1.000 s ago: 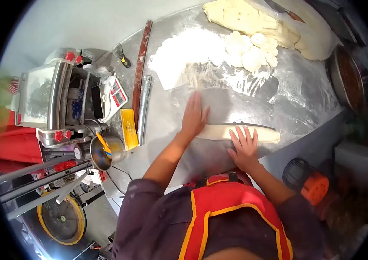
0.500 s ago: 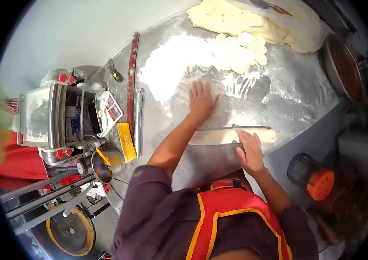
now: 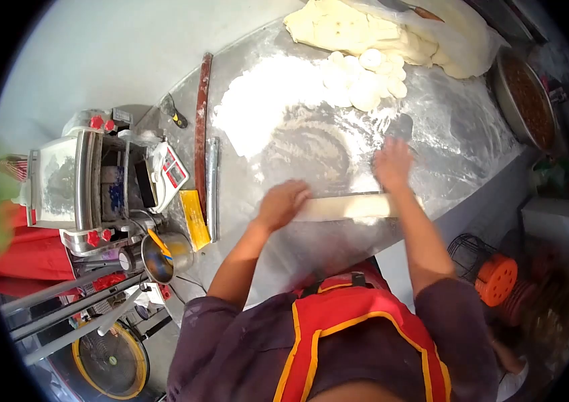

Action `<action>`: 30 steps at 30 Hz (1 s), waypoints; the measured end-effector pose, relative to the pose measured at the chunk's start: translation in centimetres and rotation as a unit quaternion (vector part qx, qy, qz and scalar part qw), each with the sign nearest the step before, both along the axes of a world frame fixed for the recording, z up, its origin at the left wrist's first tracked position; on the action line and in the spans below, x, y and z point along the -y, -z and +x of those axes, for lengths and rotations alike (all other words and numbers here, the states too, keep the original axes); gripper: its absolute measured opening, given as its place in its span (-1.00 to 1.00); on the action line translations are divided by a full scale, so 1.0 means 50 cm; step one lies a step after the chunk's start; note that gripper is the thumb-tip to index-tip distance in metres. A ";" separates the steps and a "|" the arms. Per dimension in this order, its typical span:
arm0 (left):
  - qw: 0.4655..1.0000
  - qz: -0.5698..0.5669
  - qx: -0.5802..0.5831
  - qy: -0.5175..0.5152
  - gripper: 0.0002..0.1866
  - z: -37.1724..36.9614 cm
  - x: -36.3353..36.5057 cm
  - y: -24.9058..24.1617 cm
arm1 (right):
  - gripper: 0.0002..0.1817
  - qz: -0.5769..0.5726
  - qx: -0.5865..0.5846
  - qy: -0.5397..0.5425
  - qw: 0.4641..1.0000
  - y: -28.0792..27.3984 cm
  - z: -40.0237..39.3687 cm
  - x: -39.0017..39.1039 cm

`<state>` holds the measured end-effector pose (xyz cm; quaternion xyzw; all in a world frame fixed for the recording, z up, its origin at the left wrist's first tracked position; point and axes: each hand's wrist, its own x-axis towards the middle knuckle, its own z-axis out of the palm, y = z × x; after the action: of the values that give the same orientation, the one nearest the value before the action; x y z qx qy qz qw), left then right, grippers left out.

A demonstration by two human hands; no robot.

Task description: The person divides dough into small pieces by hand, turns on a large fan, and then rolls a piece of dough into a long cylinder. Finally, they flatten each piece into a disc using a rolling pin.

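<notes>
A long pale dough roll (image 3: pixel 348 208) lies crosswise near the front edge of the metal table (image 3: pixel 338 238). At its left end is my left hand (image 3: pixel 283 205), its fingers bent together around the tip of the roll. My right hand (image 3: pixel 394 164), slightly blurred, reaches past the far side of the roll with its fingers spread over the floured metal, holding nothing. White flour (image 3: pixel 258 100) covers the table beyond my hands. Farther back sit several round dough pieces (image 3: pixel 365 84) beside a large mass of dough (image 3: pixel 345 27), partly under clear plastic.
Left of the flour lie a reddish-brown stick (image 3: pixel 202 127), a metal rod (image 3: pixel 213 187) and a yellow scraper (image 3: pixel 195 219). A scale (image 3: pixel 167 175) and a roller machine (image 3: pixel 63 181) stand farther left. A bowl of brown filling (image 3: pixel 526 100) is at the right edge.
My left hand has drawn back from the floured surface to the roll's left end. My right hand has left the roll and moved forward onto the flour.
</notes>
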<state>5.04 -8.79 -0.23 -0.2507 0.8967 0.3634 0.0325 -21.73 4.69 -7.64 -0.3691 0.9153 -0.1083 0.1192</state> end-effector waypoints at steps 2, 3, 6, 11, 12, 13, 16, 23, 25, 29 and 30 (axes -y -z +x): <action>0.994 -0.074 -0.027 -0.076 -0.67 0.020 0.009 0.008 | -0.33 0.078 -0.035 -0.133 0.987 0.012 0.088 0.061; 0.987 -0.111 -0.042 -0.112 -0.68 0.025 0.011 0.016 | -0.41 -0.091 -0.100 -0.202 0.970 0.016 0.144 0.054; 0.989 -0.113 -0.061 -0.068 -0.65 0.029 -0.012 0.042 | -0.51 -0.061 0.094 -0.366 0.924 -0.081 0.220 0.017; 0.972 -0.215 -0.088 0.017 -0.41 0.015 -0.149 0.022 | -0.42 -0.208 0.046 -0.219 0.952 -0.128 0.152 -0.164; 0.973 -0.214 -0.085 0.014 -0.38 0.003 -0.165 0.030 | -0.35 -0.174 0.006 -0.190 0.966 -0.147 0.128 -0.204; 0.974 -0.212 -0.082 0.011 -0.36 -0.009 -0.179 0.040 | -0.28 -0.140 -0.036 -0.160 0.977 -0.159 0.106 -0.237; 0.968 -0.242 -0.070 0.000 -0.34 -0.035 -0.195 0.055 | -0.18 -0.135 -0.027 -0.114 0.984 -0.131 0.055 -0.306; 0.965 -0.244 -0.088 0.039 -0.40 0.016 -0.099 0.079 | -0.20 -0.192 0.086 -0.139 0.968 -0.082 0.062 -0.257; 0.965 -0.256 -0.036 0.033 -0.35 0.062 -0.057 0.073 | -0.22 -0.224 0.107 -0.176 0.953 -0.064 0.089 -0.228; 0.973 -0.224 -0.057 0.018 -0.22 0.046 -0.051 0.028 | -0.27 -0.184 0.126 -0.207 0.953 -0.086 0.118 -0.168; 0.978 -0.198 -0.055 0.043 -0.08 0.022 -0.065 0.039 | -0.33 -0.139 0.162 -0.205 0.955 -0.090 0.110 -0.160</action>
<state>6.13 -5.53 -2.16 -0.1930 0.9612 0.1904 -0.0511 -16.23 12.68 -3.12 -0.5389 0.7646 -0.2659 0.2330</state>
